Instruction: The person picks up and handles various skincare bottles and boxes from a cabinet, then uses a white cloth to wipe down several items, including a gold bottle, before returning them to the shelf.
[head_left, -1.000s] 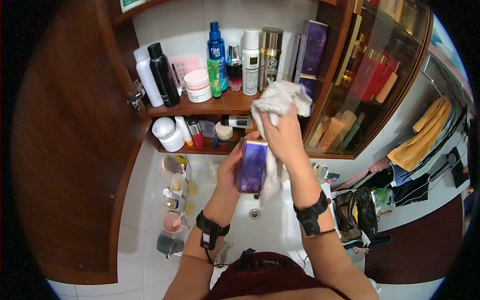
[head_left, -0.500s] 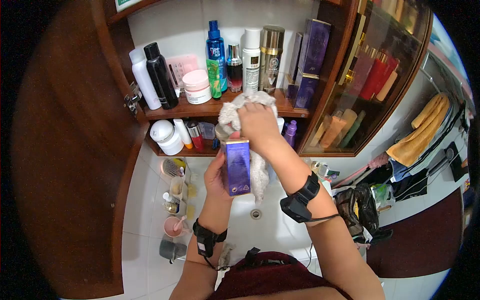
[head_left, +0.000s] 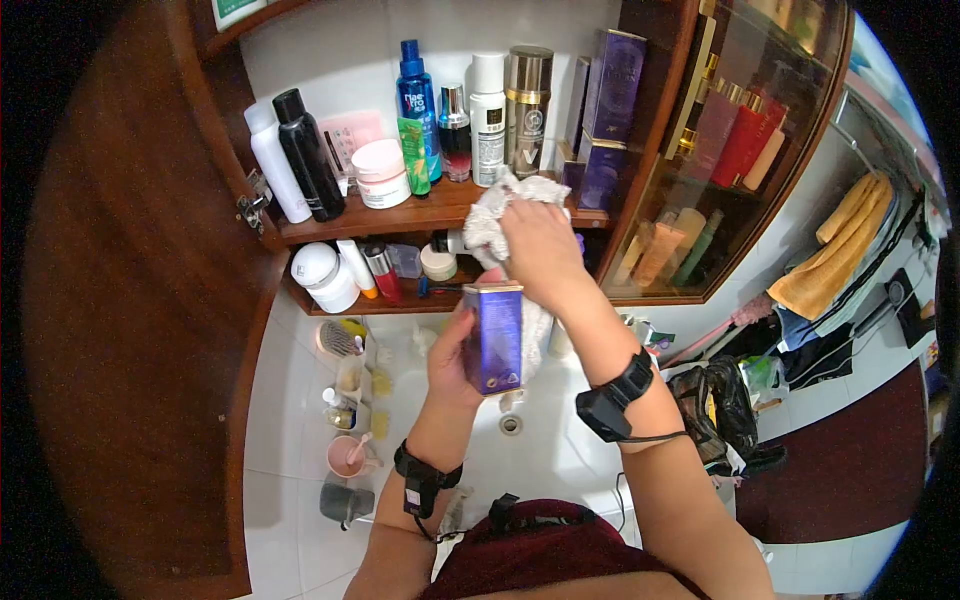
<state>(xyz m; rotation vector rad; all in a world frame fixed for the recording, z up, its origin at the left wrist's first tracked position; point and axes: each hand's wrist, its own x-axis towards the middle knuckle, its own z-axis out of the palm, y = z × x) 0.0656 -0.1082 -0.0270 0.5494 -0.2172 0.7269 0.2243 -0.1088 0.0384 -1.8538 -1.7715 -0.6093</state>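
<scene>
My left hand (head_left: 455, 360) grips a tall purple box (head_left: 497, 340) with gold edges and small print, held upright over the sink (head_left: 450, 430). Just above it, my right hand (head_left: 540, 250) presses a pale cloth (head_left: 490, 215) against the front edge of the cabinet shelf (head_left: 420, 212). Part of the cloth hangs down behind the box. The right fingers are bent over the cloth, their tips partly hidden. Close by on the shelf stand a white bottle (head_left: 488, 120), a gold-banded bottle (head_left: 527, 110) and purple boxes (head_left: 612, 90).
On the lower shelf are a white jar (head_left: 325, 278), a red tube (head_left: 381, 272) and a small cream jar (head_left: 438, 262). The wooden door (head_left: 140, 300) hangs open at left; a glass door (head_left: 740, 160) is at right. A pink cup (head_left: 347, 455) sits beside the sink.
My right hand and the cloth have shifted right along the shelf edge. The left hand and the purple box have moved slightly right too, uncovering the small cream jar below.
</scene>
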